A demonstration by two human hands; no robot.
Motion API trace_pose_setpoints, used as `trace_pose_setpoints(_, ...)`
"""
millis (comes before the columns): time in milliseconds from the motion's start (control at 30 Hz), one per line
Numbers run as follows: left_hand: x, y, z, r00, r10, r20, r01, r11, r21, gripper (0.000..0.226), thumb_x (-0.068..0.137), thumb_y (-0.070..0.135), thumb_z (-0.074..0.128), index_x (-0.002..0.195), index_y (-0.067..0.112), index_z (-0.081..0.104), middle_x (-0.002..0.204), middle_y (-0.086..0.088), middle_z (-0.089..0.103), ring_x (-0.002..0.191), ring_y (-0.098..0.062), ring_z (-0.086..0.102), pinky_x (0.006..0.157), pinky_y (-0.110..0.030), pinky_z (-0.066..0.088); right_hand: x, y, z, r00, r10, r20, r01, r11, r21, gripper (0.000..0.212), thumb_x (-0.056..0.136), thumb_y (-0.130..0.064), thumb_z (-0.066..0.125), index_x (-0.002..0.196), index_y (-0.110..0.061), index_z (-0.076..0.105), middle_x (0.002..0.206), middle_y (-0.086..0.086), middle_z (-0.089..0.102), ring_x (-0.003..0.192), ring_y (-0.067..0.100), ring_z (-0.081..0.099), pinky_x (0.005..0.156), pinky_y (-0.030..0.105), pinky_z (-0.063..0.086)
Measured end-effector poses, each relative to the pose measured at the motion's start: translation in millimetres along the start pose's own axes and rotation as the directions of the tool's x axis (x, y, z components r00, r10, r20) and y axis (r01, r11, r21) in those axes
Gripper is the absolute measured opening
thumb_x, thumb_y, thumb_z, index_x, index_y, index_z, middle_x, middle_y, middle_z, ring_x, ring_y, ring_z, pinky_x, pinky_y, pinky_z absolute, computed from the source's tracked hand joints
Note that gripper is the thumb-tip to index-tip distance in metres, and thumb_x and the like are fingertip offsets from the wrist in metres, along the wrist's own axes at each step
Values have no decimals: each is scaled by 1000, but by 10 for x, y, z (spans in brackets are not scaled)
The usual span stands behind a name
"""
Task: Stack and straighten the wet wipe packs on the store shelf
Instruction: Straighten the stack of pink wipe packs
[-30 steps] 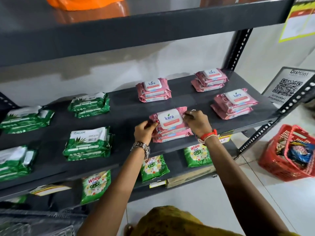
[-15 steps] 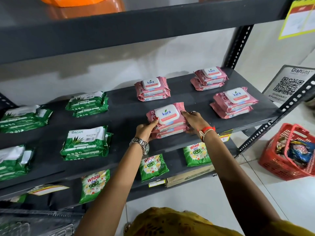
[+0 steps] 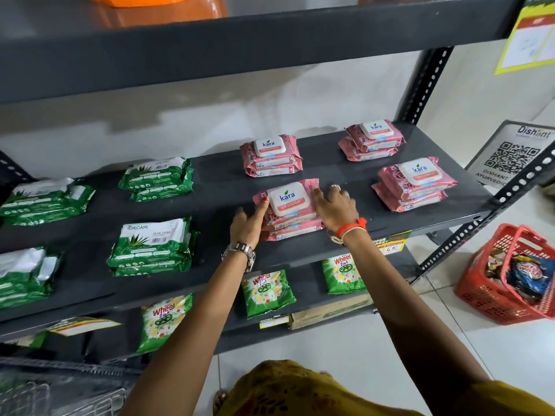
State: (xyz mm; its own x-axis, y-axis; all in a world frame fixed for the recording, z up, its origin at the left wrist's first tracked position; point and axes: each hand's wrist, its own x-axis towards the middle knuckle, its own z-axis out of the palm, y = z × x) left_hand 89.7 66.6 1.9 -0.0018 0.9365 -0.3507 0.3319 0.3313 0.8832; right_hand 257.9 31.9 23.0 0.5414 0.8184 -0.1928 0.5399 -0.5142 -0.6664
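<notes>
A dark grey metal shelf (image 3: pixel 216 187) runs across the view, carrying green Origami wipe stacks (image 3: pixel 151 246) on its left half and pink Kara wipe stacks on its right. Below it a lower shelf (image 3: pixel 309 298) holds green Wheel detergent sachets (image 3: pixel 267 291), and a red plastic basket (image 3: pixel 507 276) of goods sits on the tiled floor at the right. Three pink stacks lie clear of the hands: one at the back middle (image 3: pixel 271 156), one at the back right (image 3: pixel 372 139) and one at the front right (image 3: pixel 414 184). The front middle Kara stack (image 3: pixel 288 210), near the shelf's front edge, sits between both hands. The left hand (image 3: pixel 249 223), fingers spread, touches the stack's left side with a thumb on the top pack; the right hand (image 3: pixel 336 208), also open, rests flat against its right side. Neither hand is closed around it.
</notes>
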Motion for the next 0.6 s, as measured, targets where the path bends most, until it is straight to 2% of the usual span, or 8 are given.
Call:
trace_pose_setpoints(67,-25,40,-18,965,251,-71,-217,925,312,72,90,51,40,143,8,18,151,-18,22,137,-34,24,111,-45,22,-33,-126,3,981,-164,-101,147,977,-156,57,95,-49,32,137,-12,41,147,17,39,136,38,33,112,56,24)
trace_pose_setpoints(133,32,109,9,901,433,1,-375,778,504,72,87,56,22,145,14,11,155,-10,12,142,-27,12,114,-46,11,13,-244,49,948,-307,-82,283,933,-221,56,96,-47,30,141,-15,37,155,10,30,144,32,22,115,62,13)
trace_pose_setpoints(200,164,164,90,872,473,127,-440,642,627,70,85,54,13,145,18,6,156,-4,5,143,-20,4,114,-48,-1,104,-294,121,937,-349,-18,333,907,-256,54,98,-44,27,144,-18,33,159,6,21,148,26,12,115,64,3)
trace_pose_setpoints(267,271,182,173,861,446,245,-473,521,710,59,93,47,13,145,20,3,157,-1,0,143,-16,-1,113,-49,-9,186,-269,189,947,-318,43,318,912,-260,52,99,-42,23,146,-22,28,160,5,16,149,25,8,115,65,1)
trace_pose_setpoints(333,322,171,224,842,461,281,-505,492,709,54,97,39,16,145,20,3,157,-1,1,143,-15,0,112,-50,-11,215,-196,248,965,-250,75,259,951,-169,52,99,-42,21,147,-25,27,161,3,15,149,24,7,116,64,1)
trace_pose_setpoints(433,360,121,251,800,532,278,-546,452,705,54,95,39,15,145,20,4,156,-1,4,143,-15,1,111,-47,-14,231,-110,307,976,-215,41,217,974,-63,52,99,-44,20,148,-28,26,161,1,15,149,23,8,118,61,1)
trace_pose_setpoints(600,404,34,251,809,527,259,-537,485,690,57,92,40,12,145,20,3,156,0,4,143,-13,1,111,-44,-15,259,-114,363,971,-235,46,239,965,-109,52,99,-44,18,148,-28,23,161,1,15,149,24,6,119,59,2)
